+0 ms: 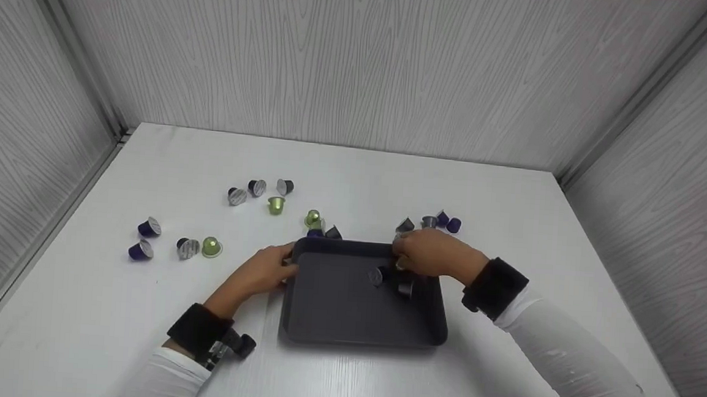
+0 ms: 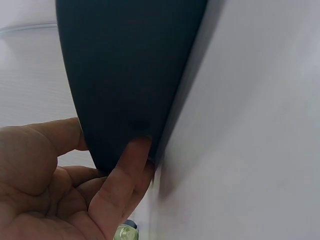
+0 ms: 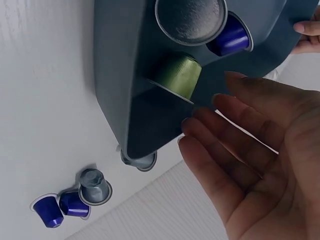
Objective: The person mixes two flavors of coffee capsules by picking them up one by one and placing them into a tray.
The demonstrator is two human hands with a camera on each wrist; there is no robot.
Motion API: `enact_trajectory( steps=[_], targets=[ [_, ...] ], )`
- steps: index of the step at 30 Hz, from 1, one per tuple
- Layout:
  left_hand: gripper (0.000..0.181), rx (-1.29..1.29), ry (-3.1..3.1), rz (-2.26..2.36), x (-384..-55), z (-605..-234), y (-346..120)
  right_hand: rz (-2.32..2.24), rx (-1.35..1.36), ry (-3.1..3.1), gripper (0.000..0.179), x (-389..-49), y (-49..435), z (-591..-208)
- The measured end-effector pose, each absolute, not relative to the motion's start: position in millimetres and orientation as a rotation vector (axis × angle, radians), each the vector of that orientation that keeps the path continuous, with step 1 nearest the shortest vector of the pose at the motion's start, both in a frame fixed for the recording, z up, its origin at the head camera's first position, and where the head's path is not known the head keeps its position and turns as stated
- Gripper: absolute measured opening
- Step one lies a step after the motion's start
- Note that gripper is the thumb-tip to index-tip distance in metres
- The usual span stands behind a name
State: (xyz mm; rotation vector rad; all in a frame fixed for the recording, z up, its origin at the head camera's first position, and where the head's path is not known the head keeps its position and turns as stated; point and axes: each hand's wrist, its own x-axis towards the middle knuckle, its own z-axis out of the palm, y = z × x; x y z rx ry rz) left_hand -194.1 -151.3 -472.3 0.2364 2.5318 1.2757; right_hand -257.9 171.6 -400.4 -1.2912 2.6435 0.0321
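A dark grey tray (image 1: pixel 346 311) stands on the white table. My left hand (image 1: pixel 264 268) grips its far left corner; the left wrist view shows fingers bent against the tray's outer wall (image 2: pixel 125 75). Over the far right corner hovers my right hand (image 1: pixel 439 254), fingers loosely bent with nothing between them. Close to those fingertips, the right wrist view shows a green coffee capsule (image 3: pixel 180 77) in the tray. A silver-lidded capsule (image 3: pixel 191 20) and a purple capsule (image 3: pixel 231 36) lie beside it.
Several capsules lie behind the tray, including a purple capsule (image 1: pixel 454 225) at right and a green capsule (image 1: pixel 313 217) nearer the middle. More are scattered left, among them a purple capsule (image 1: pixel 141 250) and a green capsule (image 1: pixel 211 247). A grey panel (image 1: pixel 349 69) backs the table.
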Motion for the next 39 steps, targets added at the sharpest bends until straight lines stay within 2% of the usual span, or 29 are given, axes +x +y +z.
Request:
enact_trajectory(
  steps=[5, 8, 12, 24, 31, 39],
  targets=[
    [0.054, 0.255, 2.562, 1.240, -194.9, -472.1, -151.3, -0.044, -1.375, 2.671, 0.008, -261.7, 173.2, -395.5],
    [0.054, 0.255, 2.563, 1.239, -195.2, -472.1, -151.3, -0.085, -1.386, 2.696, 0.015, -264.2, 174.0, -393.7],
    [0.053, 0.252, 2.553, 1.256, -194.8, -472.4, -151.6, -0.123, -1.315, 2.742, 0.022, -268.8, 173.7, -393.2],
    [0.053, 0.257, 2.549, 1.267, -194.7, -474.2, -152.6, -0.135, -1.092, 2.793, 0.025, -289.6, 177.2, -392.5],
    [0.055, 0.248, 2.517, 1.290, -196.4, -473.8, -152.3, -0.121, -0.837, 2.739, 0.034, -302.2, 176.8, -398.9],
    [0.053, 0.277, 2.556, 1.274, -195.0, -472.8, -152.0, -0.088, -0.799, 2.685, 0.036, -308.8, 176.6, -408.5]
  ],
)
